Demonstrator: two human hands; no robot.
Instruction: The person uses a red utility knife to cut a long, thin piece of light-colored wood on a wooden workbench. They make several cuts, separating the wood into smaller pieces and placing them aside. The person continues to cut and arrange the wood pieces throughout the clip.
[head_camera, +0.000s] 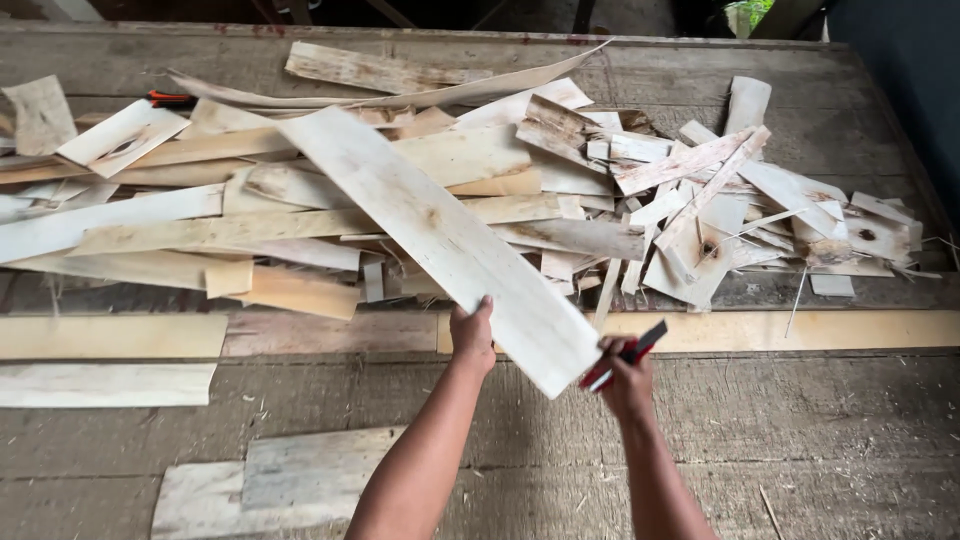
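Veneer strip (440, 235), long and pale, slants up over the scrap pile (700, 200) on the table (820, 420), its near end pinched in my left hand (472, 338). My right hand (626, 378) is closed on a red-black cutter (628, 355), touching the strip's near corner.

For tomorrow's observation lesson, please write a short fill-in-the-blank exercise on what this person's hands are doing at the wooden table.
1. The left hand grips a long pale veneer strip by its near ____.
2. The right hand holds a red and black ____.
3. Behind the strip lies a heap of veneer ____ on the table.

Missing words: end; cutter knife; scraps
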